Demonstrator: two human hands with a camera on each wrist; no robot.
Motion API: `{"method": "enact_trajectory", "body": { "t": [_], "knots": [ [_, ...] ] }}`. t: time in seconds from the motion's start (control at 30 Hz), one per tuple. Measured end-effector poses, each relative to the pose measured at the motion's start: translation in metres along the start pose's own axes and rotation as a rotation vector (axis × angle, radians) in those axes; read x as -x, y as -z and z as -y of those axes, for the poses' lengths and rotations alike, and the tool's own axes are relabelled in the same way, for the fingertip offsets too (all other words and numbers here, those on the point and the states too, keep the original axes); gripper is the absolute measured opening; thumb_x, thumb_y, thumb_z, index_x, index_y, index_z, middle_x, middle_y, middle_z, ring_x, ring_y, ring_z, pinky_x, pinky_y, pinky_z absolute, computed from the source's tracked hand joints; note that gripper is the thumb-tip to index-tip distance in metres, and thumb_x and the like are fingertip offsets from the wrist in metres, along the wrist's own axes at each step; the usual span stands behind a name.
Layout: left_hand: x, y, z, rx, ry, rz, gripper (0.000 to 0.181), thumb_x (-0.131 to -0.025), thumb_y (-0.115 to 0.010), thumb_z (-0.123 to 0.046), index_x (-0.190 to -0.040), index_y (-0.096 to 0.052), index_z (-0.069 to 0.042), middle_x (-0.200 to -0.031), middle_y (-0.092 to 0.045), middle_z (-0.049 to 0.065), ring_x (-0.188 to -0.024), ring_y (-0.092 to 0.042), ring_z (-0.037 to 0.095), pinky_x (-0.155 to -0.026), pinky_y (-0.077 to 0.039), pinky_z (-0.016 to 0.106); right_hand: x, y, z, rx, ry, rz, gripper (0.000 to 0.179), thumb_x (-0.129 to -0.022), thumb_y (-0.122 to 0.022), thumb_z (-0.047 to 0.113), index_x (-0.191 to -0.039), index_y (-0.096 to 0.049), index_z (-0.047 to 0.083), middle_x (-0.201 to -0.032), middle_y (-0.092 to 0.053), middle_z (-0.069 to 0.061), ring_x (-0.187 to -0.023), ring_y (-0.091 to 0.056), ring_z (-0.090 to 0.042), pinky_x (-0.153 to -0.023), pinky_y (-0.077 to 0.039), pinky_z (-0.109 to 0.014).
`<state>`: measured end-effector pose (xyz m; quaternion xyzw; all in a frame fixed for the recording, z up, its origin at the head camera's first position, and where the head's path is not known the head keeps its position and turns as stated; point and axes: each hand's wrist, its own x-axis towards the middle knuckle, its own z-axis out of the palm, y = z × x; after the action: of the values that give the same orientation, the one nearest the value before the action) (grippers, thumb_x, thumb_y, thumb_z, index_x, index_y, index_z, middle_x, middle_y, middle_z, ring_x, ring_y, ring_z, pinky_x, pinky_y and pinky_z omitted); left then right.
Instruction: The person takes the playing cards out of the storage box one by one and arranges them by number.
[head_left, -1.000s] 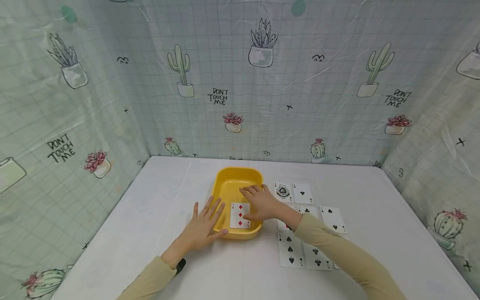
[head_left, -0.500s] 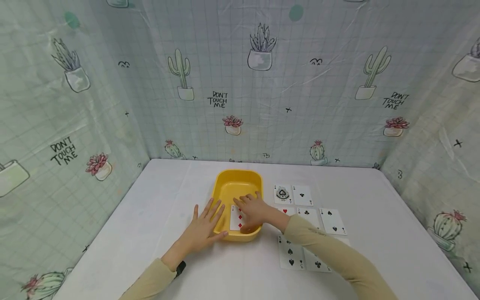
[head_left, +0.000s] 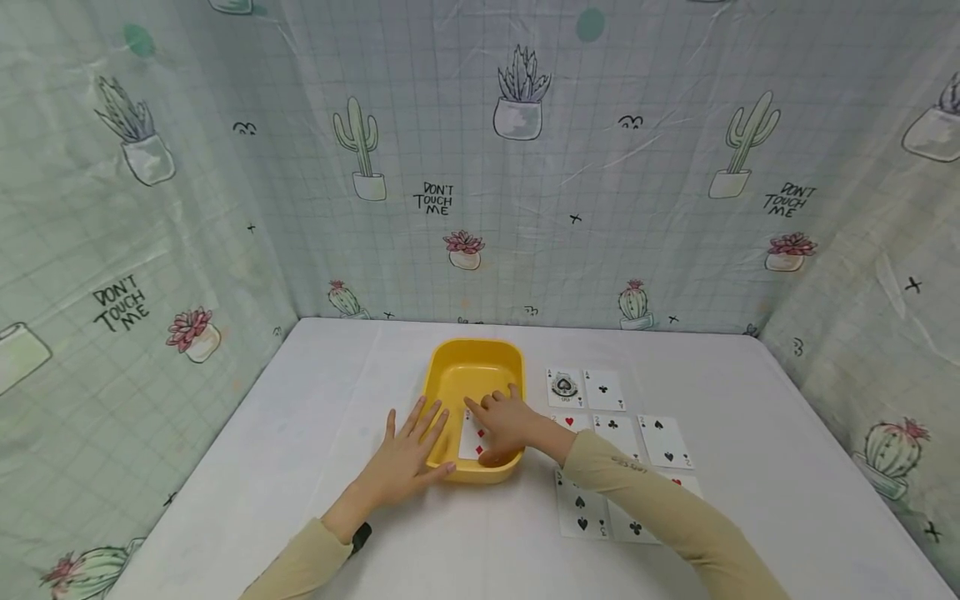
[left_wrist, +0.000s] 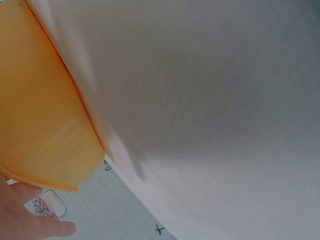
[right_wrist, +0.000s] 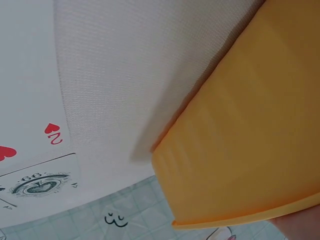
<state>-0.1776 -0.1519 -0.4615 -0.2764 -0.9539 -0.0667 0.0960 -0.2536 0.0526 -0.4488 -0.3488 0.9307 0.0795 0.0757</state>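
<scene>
A yellow tray (head_left: 476, 343) stands mid-table with a three of diamonds card (head_left: 471, 437) lying inside at its near end. Spread, mostly straight fingers of my left hand (head_left: 405, 457) rest over the tray's left rim. My right hand (head_left: 512, 427) reaches across the right rim and covers much of the card. Its index finger points to the card's top edge, its thumb is near the bottom edge, and other fingers are bent. I cannot tell whether it pinches the card. Both wrist views show mainly the tray's outer wall (left_wrist: 45, 100), with hand contact mostly outside the picture.
Face-up cards lie in rows right of the tray: an ace of spades (head_left: 565, 389), ace of clubs (head_left: 603, 390), two of hearts (right_wrist: 27, 90), two of clubs (head_left: 615, 430), two of spades (head_left: 666, 443) and three of spades (head_left: 581, 507). My right sleeve (head_left: 660, 500) crosses above the lower row.
My right hand has come down and slightly left from the tray's right side onto the three of diamonds, covering its right part. The left hand stays in place.
</scene>
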Motion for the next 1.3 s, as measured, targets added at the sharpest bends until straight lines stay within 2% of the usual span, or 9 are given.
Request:
{"method": "enact_trajectory", "body": {
  "t": [0.27, 0.57, 0.77, 1.0, 1.3],
  "knots": [
    [-0.001, -0.002, 0.001, -0.003, 0.003, -0.008, 0.076, -0.085, -0.040, -0.060, -0.141, -0.027, -0.010, -0.148, -0.024, 0.011, -0.138, -0.012, 0.034, -0.097, -0.017, 0.068, 0.002, 0.003, 0.001, -0.009, 0.001, -0.002, 0.093, -0.067, -0.061, 0.062, -0.141, -0.026, 0.019, -0.121, -0.053, -0.002, -0.114, -0.046, -0.022, -0.104, -0.022, -0.056],
    [0.000, -0.001, 0.001, 0.003, -0.002, -0.007, 0.076, -0.086, -0.039, -0.059, -0.143, -0.020, -0.011, -0.148, -0.021, 0.010, -0.138, -0.010, 0.033, -0.098, -0.017, 0.068, 0.002, 0.001, -0.001, 0.000, 0.015, -0.035, 0.094, -0.067, -0.061, 0.063, -0.142, -0.025, 0.018, -0.116, -0.053, -0.002, -0.109, -0.048, -0.022, -0.103, -0.025, -0.055],
    [0.000, -0.001, 0.001, 0.011, 0.009, 0.013, 0.077, -0.086, -0.039, -0.059, -0.143, -0.018, -0.012, -0.149, -0.019, 0.010, -0.139, -0.008, 0.032, -0.099, -0.014, 0.068, 0.003, 0.002, -0.002, -0.012, 0.009, -0.062, 0.095, -0.067, -0.063, 0.060, -0.142, -0.023, 0.019, -0.121, -0.049, -0.005, -0.109, -0.047, -0.024, -0.102, -0.027, -0.054],
    [0.000, 0.000, 0.000, 0.015, 0.002, 0.004, 0.076, -0.086, -0.040, -0.058, -0.143, -0.019, -0.011, -0.149, -0.020, 0.010, -0.139, -0.009, 0.032, -0.098, -0.015, 0.068, 0.007, 0.010, -0.004, -0.049, 0.027, -0.127, 0.095, -0.066, -0.067, 0.052, -0.142, -0.024, 0.016, -0.125, -0.047, -0.008, -0.111, -0.044, -0.027, -0.099, -0.029, -0.056],
    [0.000, -0.001, 0.001, 0.023, 0.011, 0.005, 0.077, -0.085, -0.040, -0.058, -0.143, -0.020, -0.012, -0.149, -0.020, 0.010, -0.138, -0.010, 0.033, -0.098, -0.014, 0.068, 0.010, 0.015, -0.011, -0.049, 0.019, -0.155, 0.095, -0.066, -0.067, 0.053, -0.142, -0.023, 0.016, -0.129, -0.044, -0.008, -0.115, -0.039, -0.027, -0.097, -0.029, -0.055]
  ]
}}
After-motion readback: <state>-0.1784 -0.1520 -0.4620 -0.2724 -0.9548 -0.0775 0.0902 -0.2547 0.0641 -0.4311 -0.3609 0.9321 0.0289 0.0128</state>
